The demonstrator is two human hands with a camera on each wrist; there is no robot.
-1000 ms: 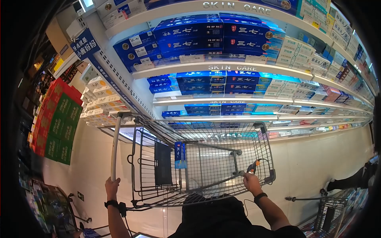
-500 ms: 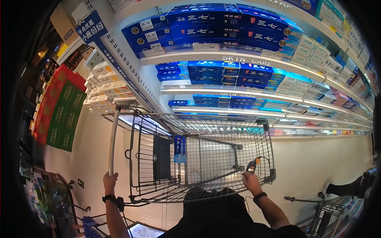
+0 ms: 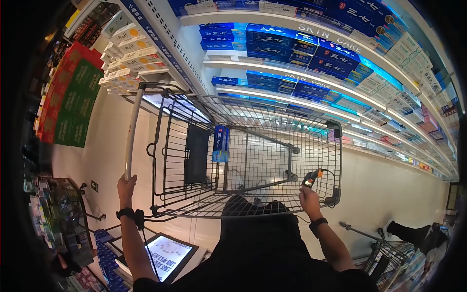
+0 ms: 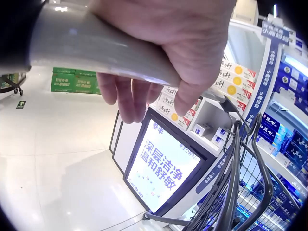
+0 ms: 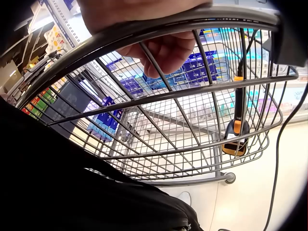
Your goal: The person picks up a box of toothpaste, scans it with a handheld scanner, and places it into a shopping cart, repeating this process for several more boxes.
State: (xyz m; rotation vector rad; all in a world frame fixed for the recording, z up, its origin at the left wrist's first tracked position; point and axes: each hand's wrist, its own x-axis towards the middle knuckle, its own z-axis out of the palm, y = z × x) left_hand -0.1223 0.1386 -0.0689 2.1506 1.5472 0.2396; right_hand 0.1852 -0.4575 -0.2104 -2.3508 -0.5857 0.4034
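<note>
My left hand (image 3: 126, 189) grips the near end of the shopping cart's (image 3: 272, 214) pale handlebar (image 3: 134, 131), its fingers hooked over the bar in the left wrist view. With my right hand (image 3: 310, 202) I hold the basket's near top rim (image 5: 139, 31); the curled fingers (image 5: 168, 55) show inside the wire side. A blue box with white lettering (image 3: 220, 143) stands in the basket beside the dark child-seat panel (image 3: 197, 155). Toward the basket's front end, close to my right hand, is a black and orange device (image 5: 236, 137) with a cable.
Shelves of blue boxes (image 3: 277, 41) run along the cart's far side. White boxes (image 3: 129, 53) are stacked at the shelf end, with red and green cartons (image 3: 73, 97) farther left. A lit screen (image 3: 168, 253) lies low in front. Another person's leg (image 3: 411, 233) and cart (image 3: 389, 260) are at right.
The head view has tilted down, so shelves and cart sit higher in it and the lit screen shows more fully. Both hands keep their hold on the cart.
</note>
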